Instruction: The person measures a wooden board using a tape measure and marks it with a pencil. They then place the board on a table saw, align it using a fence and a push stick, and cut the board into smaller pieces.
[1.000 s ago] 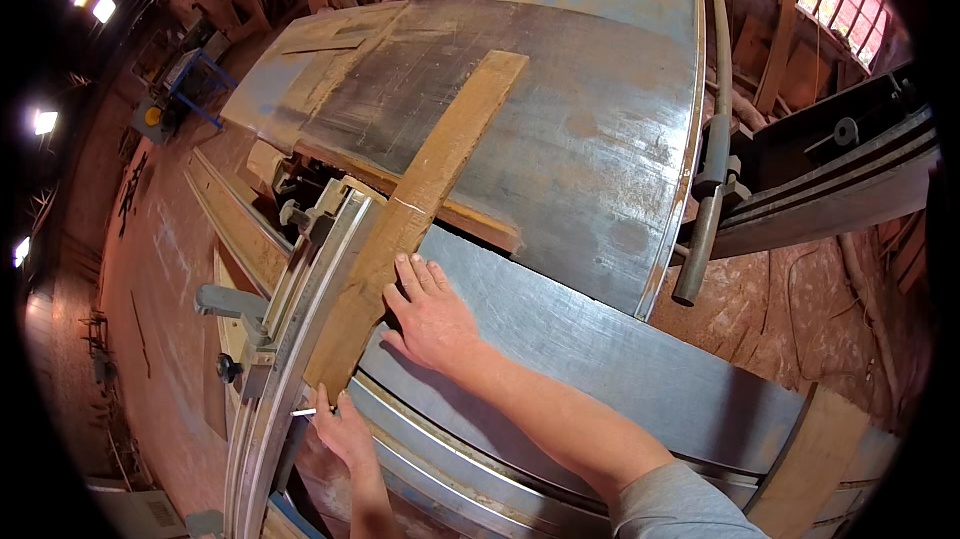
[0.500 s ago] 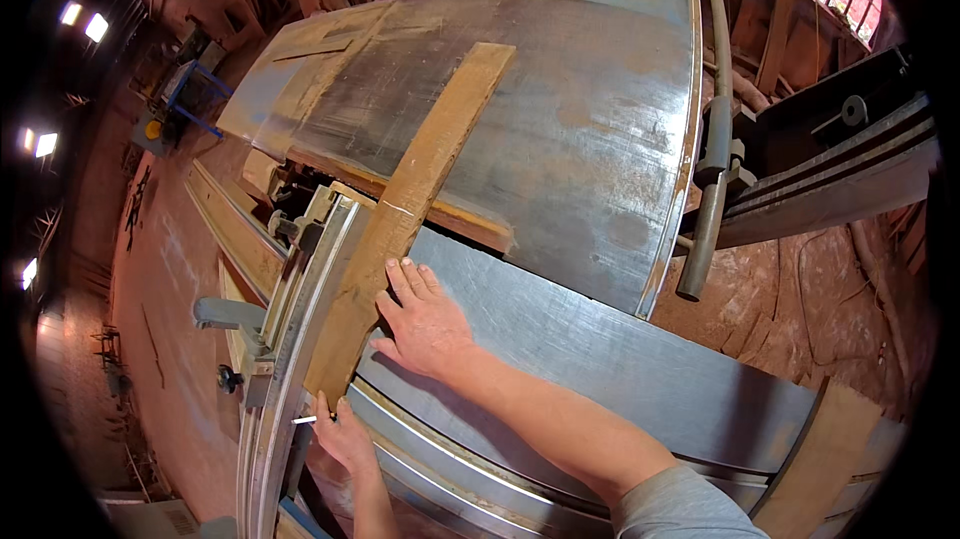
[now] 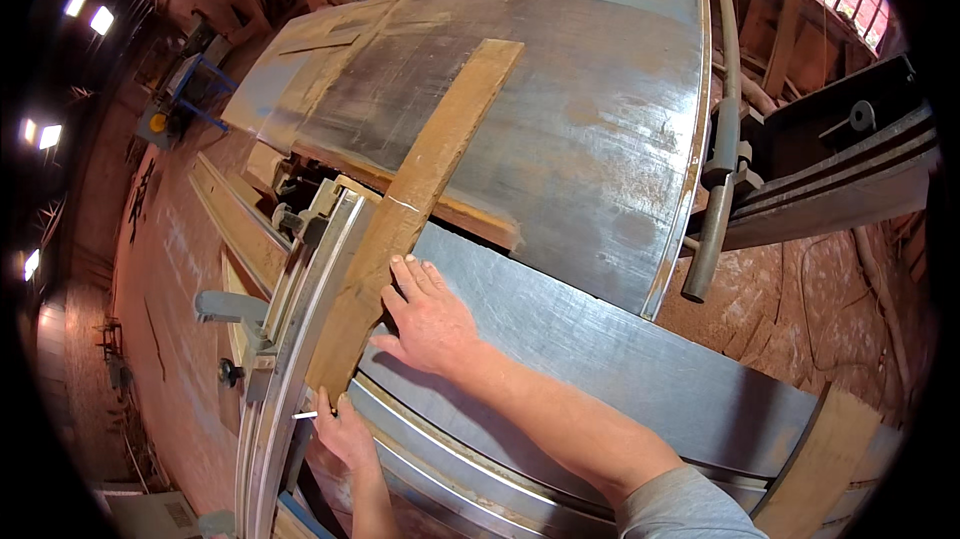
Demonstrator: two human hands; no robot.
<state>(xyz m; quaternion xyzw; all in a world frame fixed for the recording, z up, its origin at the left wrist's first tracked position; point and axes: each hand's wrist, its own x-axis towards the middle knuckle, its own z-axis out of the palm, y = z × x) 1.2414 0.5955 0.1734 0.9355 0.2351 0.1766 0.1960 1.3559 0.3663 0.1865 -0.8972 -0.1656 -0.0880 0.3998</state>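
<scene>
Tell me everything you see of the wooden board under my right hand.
The board is a long, narrow brown plank, apparently wood, with a pale line across its top face. It lies flat, slanting from lower left to upper right, reaching from beside a metal rail over the dark tabletop. Your right hand has its fingers on top; your left hand is at its near end.
</scene>
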